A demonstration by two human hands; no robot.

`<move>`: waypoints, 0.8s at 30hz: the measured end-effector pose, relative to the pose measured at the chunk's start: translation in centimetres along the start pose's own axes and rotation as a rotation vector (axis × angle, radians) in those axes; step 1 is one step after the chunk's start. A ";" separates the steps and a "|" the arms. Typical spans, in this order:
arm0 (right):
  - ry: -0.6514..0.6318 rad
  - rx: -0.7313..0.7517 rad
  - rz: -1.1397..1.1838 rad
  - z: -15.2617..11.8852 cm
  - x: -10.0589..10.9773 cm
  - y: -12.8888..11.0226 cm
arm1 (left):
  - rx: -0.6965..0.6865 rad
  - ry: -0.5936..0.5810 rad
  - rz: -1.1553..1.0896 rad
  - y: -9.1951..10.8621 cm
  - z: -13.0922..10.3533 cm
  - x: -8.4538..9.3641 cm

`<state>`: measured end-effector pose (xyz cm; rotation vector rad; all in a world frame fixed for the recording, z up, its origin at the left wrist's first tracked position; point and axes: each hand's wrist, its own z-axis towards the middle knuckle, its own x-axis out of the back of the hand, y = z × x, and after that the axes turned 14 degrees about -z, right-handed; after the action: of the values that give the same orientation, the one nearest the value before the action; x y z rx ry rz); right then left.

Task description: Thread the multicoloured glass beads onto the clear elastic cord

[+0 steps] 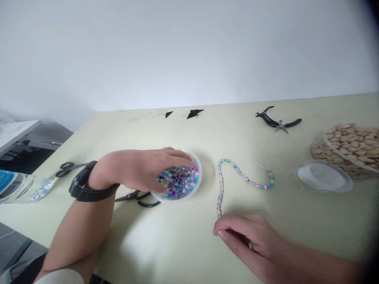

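My left hand (142, 167), with a black watch (79, 183) at its wrist, reaches over a clear round tub (199, 179) of small coloured beads (179, 181). Its thumb and fingers are apart around the beads; some fingertips are hidden. A bead string (220, 185) in pastel colours curves across the table, its far end showing loose thread. Between thumb and forefinger, my right hand (248, 240) pinches the near end of this string.
Small pliers (145, 199) lie partly behind the tub, and scissors (69, 167) are beside a plastic bottle (26, 187) at left. Black-handled pliers (280, 122) rest at the back. A clear lid (325, 176) sits by a container of nuts (355, 144) at right.
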<state>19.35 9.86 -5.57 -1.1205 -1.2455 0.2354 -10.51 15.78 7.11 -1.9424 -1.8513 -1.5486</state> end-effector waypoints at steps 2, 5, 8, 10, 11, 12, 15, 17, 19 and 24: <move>-0.003 -0.002 0.008 0.0 0.0 0.1 | 0.009 -0.042 -0.014 -0.1 -0.2 0.2; 0.000 0.010 0.009 0.0 0.0 0.2 | 0.029 -0.090 -0.041 -0.4 0.0 0.2; 0.014 0.011 -0.008 0.1 0.0 0.1 | 0.020 -0.105 -0.050 -0.6 0.4 0.3; 0.020 0.016 -0.009 0.1 0.0 0.1 | 0.019 -0.112 -0.054 -0.8 0.6 0.3; 0.018 0.018 -0.007 0.1 0.1 0.0 | 0.023 -0.114 -0.056 -0.8 0.7 0.3; 0.011 0.019 -0.004 0.1 0.1 0.0 | 0.030 -0.116 -0.058 -0.8 0.7 0.3; -0.006 -0.001 0.003 0.1 0.2 -0.1 | 0.042 -0.107 -0.059 -0.9 1.0 0.3; -0.008 -0.008 0.007 0.1 0.2 -0.1 | 0.034 -0.091 -0.058 -0.9 1.1 0.1; -0.003 -0.001 0.013 0.1 0.1 -0.1 | 0.029 -0.070 -0.060 -0.8 1.2 -0.2; -0.002 0.008 0.030 0.2 0.0 0.0 | 0.032 0.044 -0.031 -0.1 1.3 -1.8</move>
<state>19.22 9.95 -5.61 -1.1330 -1.2286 0.2644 -9.44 15.37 5.21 -1.8594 -1.8854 -1.5473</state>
